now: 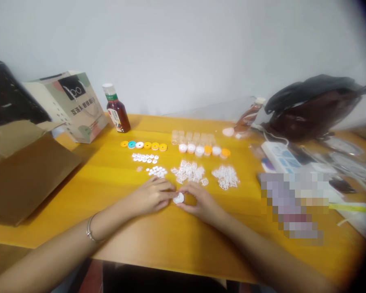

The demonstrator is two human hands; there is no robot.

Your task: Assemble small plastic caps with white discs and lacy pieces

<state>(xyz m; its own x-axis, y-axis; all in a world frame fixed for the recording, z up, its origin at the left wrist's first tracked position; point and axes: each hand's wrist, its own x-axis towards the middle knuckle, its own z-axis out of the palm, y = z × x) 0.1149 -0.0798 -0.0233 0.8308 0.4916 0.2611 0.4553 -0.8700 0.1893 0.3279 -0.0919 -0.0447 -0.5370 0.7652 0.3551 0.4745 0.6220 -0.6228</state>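
Between my two hands, low over the wooden table [134, 248], is a small round white piece [178, 198]. My right hand [198, 199] pinches it by its right side, thumb below and index finger above. The fingertips of my left hand [157, 195] touch its left edge, the fingers bent together. Just beyond are a pile of small white discs [157, 171], a heap of clear lattice pieces [189, 172] and a second such heap [226, 177]. Farther back stand a row of orange, blue and white rings [147, 145] and a row of white and orange round parts [199, 151].
An open cardboard box [27, 175] and a paper bag [79, 106] stand left. A red-brown bottle [118, 116] is at the back left, another bottle [248, 118] at the back right. Clear cups [193, 138] line the rear. A dark bag [311, 108] and cables lie right.
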